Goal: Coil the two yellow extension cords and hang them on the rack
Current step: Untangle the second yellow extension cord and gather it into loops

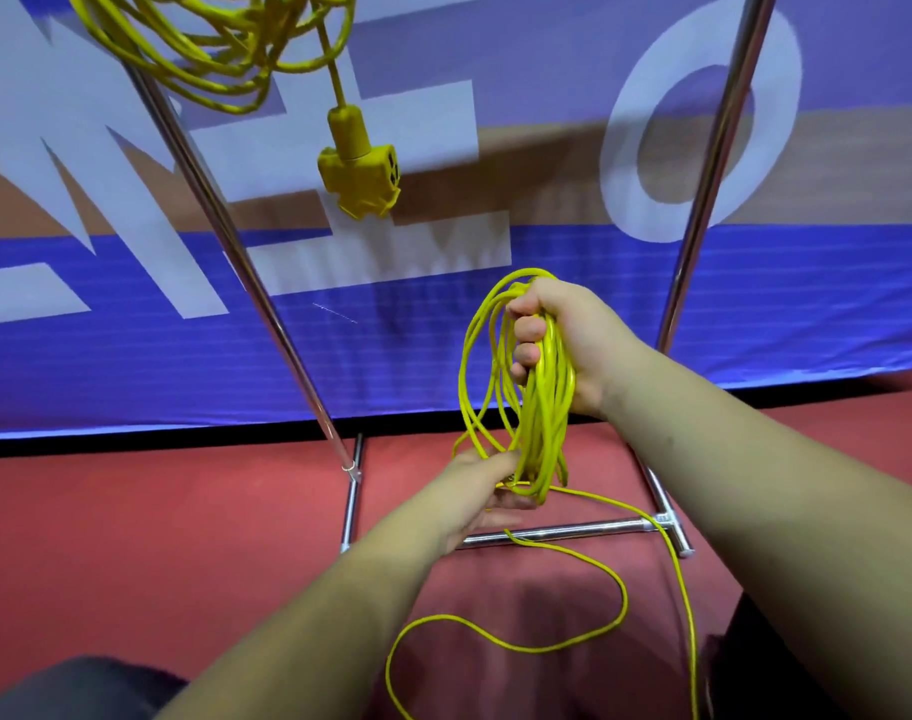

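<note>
One yellow extension cord (220,49) hangs coiled from the top of the metal rack (246,272), its yellow socket block (360,174) dangling below. My right hand (557,340) grips the top of the second yellow cord's coil (539,407), several loops hanging from my fist. My left hand (487,491) holds the bottom of those loops, fingers round the strands. The loose tail of this cord (547,644) trails in curves over the red floor toward me.
The rack's two slanted steel poles, the right one (719,163), meet a base bar (557,532) on the red floor (157,537). A blue and white banner (131,366) stands behind the rack. Dark clothing shows at the lower corners.
</note>
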Tool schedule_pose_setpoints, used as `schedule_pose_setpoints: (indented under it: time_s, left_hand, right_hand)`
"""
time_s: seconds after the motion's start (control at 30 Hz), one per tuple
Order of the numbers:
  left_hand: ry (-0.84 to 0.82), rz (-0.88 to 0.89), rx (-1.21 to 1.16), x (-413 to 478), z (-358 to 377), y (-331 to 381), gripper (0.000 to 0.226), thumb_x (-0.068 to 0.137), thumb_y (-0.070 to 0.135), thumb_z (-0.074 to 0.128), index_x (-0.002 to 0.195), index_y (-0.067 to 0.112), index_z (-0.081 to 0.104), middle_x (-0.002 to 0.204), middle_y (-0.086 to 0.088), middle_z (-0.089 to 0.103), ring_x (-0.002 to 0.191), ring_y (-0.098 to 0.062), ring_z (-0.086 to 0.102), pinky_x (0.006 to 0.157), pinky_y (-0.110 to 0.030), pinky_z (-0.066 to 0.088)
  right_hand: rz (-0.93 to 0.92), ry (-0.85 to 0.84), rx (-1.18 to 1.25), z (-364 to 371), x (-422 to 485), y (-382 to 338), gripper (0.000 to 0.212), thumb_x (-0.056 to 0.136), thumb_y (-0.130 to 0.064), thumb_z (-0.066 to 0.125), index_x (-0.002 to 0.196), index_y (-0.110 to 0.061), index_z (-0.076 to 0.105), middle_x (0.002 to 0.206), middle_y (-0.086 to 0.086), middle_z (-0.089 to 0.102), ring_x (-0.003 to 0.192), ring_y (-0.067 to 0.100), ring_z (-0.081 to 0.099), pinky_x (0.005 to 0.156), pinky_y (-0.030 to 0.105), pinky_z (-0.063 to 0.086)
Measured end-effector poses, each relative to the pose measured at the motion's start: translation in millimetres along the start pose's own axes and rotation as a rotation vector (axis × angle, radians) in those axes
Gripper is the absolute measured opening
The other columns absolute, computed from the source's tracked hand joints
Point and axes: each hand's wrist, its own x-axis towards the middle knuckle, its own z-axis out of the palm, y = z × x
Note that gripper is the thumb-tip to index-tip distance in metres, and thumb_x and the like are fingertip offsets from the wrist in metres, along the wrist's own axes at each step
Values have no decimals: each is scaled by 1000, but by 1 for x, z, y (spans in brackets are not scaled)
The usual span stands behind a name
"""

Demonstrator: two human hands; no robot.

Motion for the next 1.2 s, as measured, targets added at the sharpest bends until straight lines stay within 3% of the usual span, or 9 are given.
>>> schedule_pose_setpoints:
  time_s: [0.2,0.3,0.4,0.47,0.6,0.67,0.77,1.0,1.2]
  left_hand:
    - [-12,-5,-113,20,24,-27,84,78,79,58,127,11,69,111,-2,77,81,-16,74,71,-32,59]
    - [56,23,-159,28,1,-43,68,87,75,55,111,12,68,96,-6,76,69,-17,69,63,-32,55]
    - [514,48,-70,48,-38,-62,40,101,51,62,84,14,61,66,-3,59,54,-19,52,57,-34,48]
    - [748,42,125,62,-64,-74,23,95,29,74,87,19,55,78,-4,59,70,-23,56,75,-46,55]
    - [513,50,535,71,-77,-82,74,83,4,80,144,31,48,129,1,43,109,-19,54,84,-18,46]
    - [384,67,659,74,-73,-84,50,89,3,75,131,25,60,122,-2,49,107,-22,56,68,-8,39]
    - [342,-24,823,81,-70,-94,5,103,20,63,99,18,65,97,-11,64,92,-26,59,74,-31,43]
    - [359,-74,824,80,-79,-102,29,106,35,57,85,17,65,80,-4,69,81,-29,67,75,-33,50]
    - [348,174,317,43,-54,14,32,101,37,67,86,10,67,66,-10,65,63,-20,68,63,-32,59]
  right_hand:
    - [19,22,-129,-14,-1,-4,20,93,-17,54,73,-21,51,56,-5,40,44,16,38,55,30,47]
    - [15,50,-225,-18,-1,-1,22,92,-16,55,70,-19,56,56,-2,42,45,18,40,55,32,47]
    - [15,59,-265,-24,0,7,19,90,-16,57,71,-19,56,57,-1,43,45,19,41,56,33,47]
    - [25,46,-259,-27,-1,7,20,89,-16,57,69,-19,56,57,-1,43,45,19,41,56,33,47]
    - [24,27,-220,-30,-6,-2,17,90,-15,55,73,-19,52,56,-2,40,43,18,38,56,33,45]
    - [10,16,-190,-31,-9,-9,21,90,-15,53,70,-20,49,56,-3,38,43,18,36,57,33,44]
    - [-20,25,-147,-34,-14,-17,25,91,-15,51,68,-22,45,55,-3,36,43,17,34,58,34,44]
    - [-124,153,-112,-49,-18,-25,25,91,-15,53,67,-20,51,56,-1,38,45,19,37,57,33,44]
    - [-201,275,-169,-49,-9,-23,35,91,-13,59,57,-22,58,57,3,48,47,23,45,57,33,44]
